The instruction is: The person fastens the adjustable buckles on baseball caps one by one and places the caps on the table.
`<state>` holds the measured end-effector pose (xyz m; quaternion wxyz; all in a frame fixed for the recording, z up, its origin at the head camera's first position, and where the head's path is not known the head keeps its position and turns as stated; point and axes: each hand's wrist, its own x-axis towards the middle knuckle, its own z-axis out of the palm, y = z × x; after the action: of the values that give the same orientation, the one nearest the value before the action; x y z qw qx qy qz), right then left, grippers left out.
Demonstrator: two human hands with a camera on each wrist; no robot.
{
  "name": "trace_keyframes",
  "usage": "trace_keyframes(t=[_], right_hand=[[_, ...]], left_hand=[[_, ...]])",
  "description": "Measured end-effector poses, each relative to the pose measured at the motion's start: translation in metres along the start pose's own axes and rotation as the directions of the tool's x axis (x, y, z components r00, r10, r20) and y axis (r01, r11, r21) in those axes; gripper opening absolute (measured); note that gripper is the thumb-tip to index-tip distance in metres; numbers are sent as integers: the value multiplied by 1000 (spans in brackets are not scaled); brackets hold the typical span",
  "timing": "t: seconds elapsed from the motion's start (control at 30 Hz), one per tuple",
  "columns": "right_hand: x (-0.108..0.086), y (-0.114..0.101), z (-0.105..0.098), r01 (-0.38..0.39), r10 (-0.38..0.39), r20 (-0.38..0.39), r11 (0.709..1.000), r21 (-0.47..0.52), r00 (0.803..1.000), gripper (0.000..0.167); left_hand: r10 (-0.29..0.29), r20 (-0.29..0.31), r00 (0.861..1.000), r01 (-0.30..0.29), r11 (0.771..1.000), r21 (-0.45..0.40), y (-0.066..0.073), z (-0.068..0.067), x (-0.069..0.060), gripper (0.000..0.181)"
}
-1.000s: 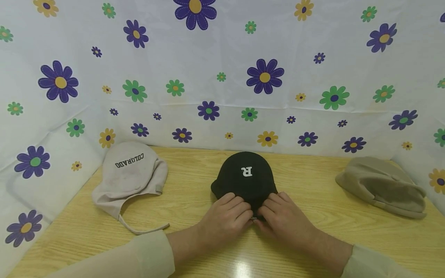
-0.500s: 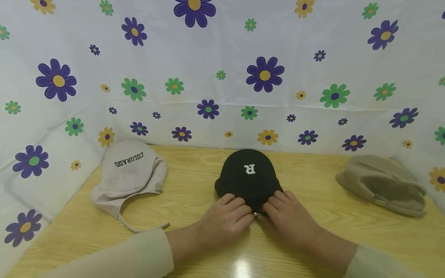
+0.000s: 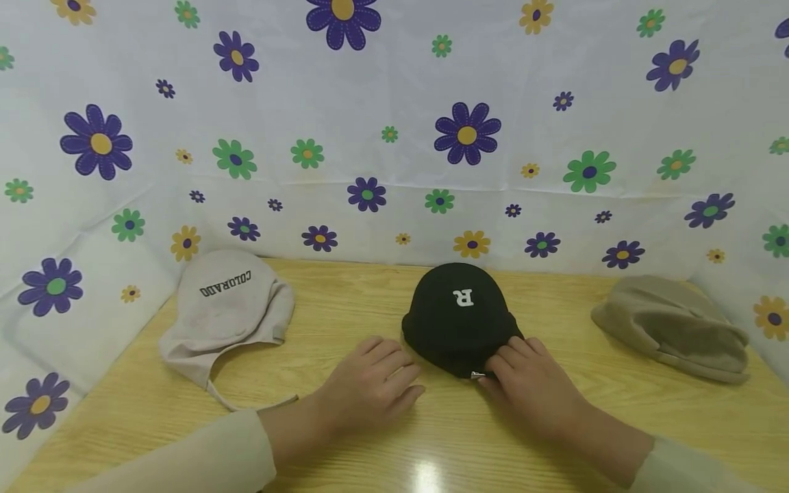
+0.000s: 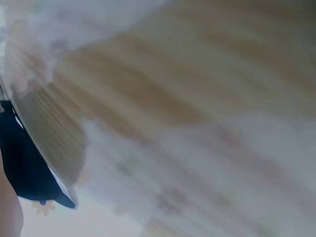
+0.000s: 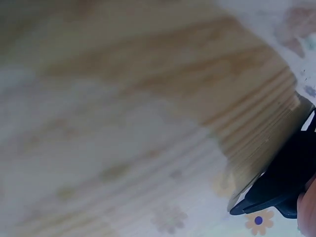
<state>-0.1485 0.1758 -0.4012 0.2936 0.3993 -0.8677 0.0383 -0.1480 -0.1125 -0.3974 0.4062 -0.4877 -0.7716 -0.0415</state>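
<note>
With the right grip (image 3: 533,383), holds the near right edge of the black cap (image 3: 456,322), closed down onto the rim; cannot tell the thumb's exact place beneath. With the left grip (image 3: 372,383), holds nothing: loosely bent, just beside the same cap but apart from it. Has the black cap crown up near the middle of the table (image 3: 345,301), with the white letter (image 3: 464,297) upside down in the head view and the metal clasp (image 3: 477,375) at the near edge, right by the right grip.

Likely takes the rim rather than the crown for its thin edge, easier to pinch without denting the rounded part. Probably leaves the pale grey cap (image 3: 224,294), with its loose strap (image 3: 246,405), to the left and the olive cap (image 3: 668,329) to the right for elbow room around the middle one.

Compared with half a second ago, has let go with the left grip and drawn it leftward. Has also shifted the black cap to the right, along with the right grip, leaving the clasp no longer between two hands. Shows no such shift in the outer caps.
</note>
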Motion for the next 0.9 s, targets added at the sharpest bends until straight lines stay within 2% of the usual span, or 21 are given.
trace_keyframes(t=[0.1,0.27,0.47,0.73,0.9], right_hand=[[-4,5,-1,-3,3,-26,1000,8,1000,24],[-11,12,-3,-18,18,-61,1000,7,998,55],[-18,21,-6,-31,30,-96,999,-11,995,55],[-35,37,-12,-97,96,-49,995,-21,994,59],[-47,48,-17,-120,119,-51,993,-20,992,60]], left_hand=[[-20,15,1000,20,1000,5,-6,-5,-6,18],[-64,29,998,64,998,12,-14,-13,-17,17],[-120,24,993,119,993,21,-25,-21,-33,30],[-161,-13,987,161,985,63,-44,-36,-57,35],[-240,-29,970,242,968,66,-55,-52,-75,37]])
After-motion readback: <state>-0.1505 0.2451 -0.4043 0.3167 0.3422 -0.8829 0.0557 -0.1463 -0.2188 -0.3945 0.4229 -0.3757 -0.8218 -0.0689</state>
